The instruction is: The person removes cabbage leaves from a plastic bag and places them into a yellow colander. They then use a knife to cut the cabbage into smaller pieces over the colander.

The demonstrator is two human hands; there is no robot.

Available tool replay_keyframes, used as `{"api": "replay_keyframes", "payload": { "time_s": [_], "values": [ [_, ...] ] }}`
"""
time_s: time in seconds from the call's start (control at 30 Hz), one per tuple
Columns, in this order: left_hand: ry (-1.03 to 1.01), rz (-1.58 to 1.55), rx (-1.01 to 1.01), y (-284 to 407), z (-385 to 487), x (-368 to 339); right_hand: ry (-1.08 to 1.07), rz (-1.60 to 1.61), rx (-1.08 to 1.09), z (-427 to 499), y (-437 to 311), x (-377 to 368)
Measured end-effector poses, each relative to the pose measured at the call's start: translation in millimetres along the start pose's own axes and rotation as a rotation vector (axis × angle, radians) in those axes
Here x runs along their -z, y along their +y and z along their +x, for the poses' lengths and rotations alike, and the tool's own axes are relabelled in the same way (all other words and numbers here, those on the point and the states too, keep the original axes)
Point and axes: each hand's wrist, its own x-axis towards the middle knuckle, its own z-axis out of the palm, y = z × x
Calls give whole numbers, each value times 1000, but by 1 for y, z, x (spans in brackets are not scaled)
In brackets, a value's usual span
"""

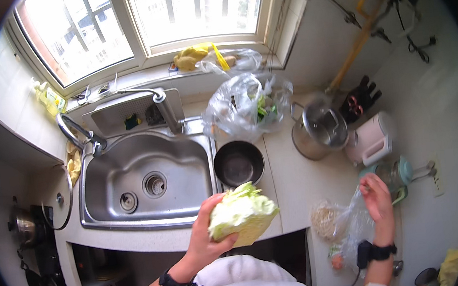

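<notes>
My left hand [208,229] grips a cut piece of pale green cabbage [243,219] in front of my body, its layered leaves facing up. Just beyond the cabbage, a dark-lined round pot [239,164] stands on the counter beside the sink. Over the right side of the counter, my right hand [377,197] has its fingers curled at the upper end of a clear plastic bag [357,223], which stretches upward to them. Beside that bag lies a bundle of pale noodles [325,219] in plastic wrapping.
A stainless steel sink [183,181] with a faucet [69,126] is at left. Behind the pot sits a plastic bag of vegetables [250,105]. To the right are a lidded steel pot [318,133], a pink hand mixer [373,140] and a glass jug with a mint lid [387,174].
</notes>
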Motion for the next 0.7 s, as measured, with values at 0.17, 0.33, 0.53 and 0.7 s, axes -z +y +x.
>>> {"api": "replay_keyframes", "payload": {
  "time_s": [0.17, 0.33, 0.53, 0.7],
  "values": [
    [211, -852, 509, -20, 12, 49, -199, 15, -154, 163, 33, -101],
    [287, -1118, 560, -41, 0, 65, -101, -143, -125, 264, 77, -189],
    [277, -1143, 524, -63, 8, 63, -381, -1059, 403, 215, 76, -240],
    [147, -1171, 592, -54, 39, 49, -538, -814, 229, 89, 70, -241]
  ]
}}
